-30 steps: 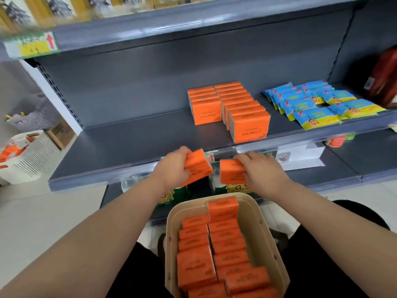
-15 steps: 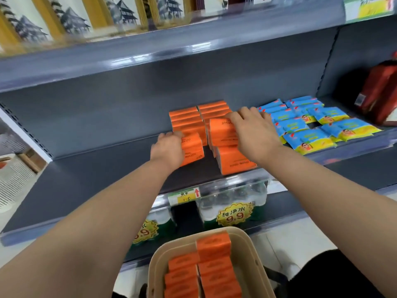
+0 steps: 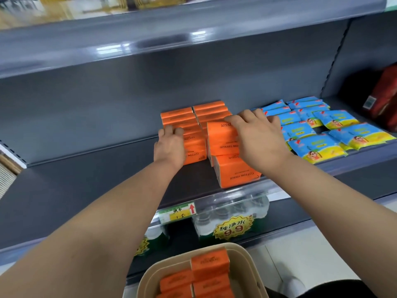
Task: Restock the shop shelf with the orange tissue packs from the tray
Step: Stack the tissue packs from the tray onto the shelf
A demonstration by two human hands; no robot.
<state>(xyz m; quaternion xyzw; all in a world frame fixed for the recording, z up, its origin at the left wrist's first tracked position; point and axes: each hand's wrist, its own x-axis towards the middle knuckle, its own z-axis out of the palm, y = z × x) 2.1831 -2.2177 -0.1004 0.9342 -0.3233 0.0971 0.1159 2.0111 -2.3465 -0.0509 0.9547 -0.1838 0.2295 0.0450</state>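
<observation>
Two rows of orange tissue packs (image 3: 193, 117) stand on the grey shelf (image 3: 86, 181). My left hand (image 3: 170, 145) grips one orange pack (image 3: 195, 148) at the front of the left row, fingers curled over its top. My right hand (image 3: 260, 138) holds another orange pack (image 3: 221, 136) tilted on the right row, just behind that row's front pack (image 3: 236, 173). The beige tray (image 3: 249, 263) sits low in the middle, with several orange packs (image 3: 209, 263) in it.
Blue and yellow sachets (image 3: 318, 134) lie right of the orange rows, red packs (image 3: 384, 100) at the far right. The shelf's left half is bare. Shrink-wrapped water bottles (image 3: 232, 214) and a price tag (image 3: 178, 212) sit below the shelf edge.
Both hands have carried a pack each from above the tray up to the shelf. The left pack now stands against the left row; the right one rests on the right row.
</observation>
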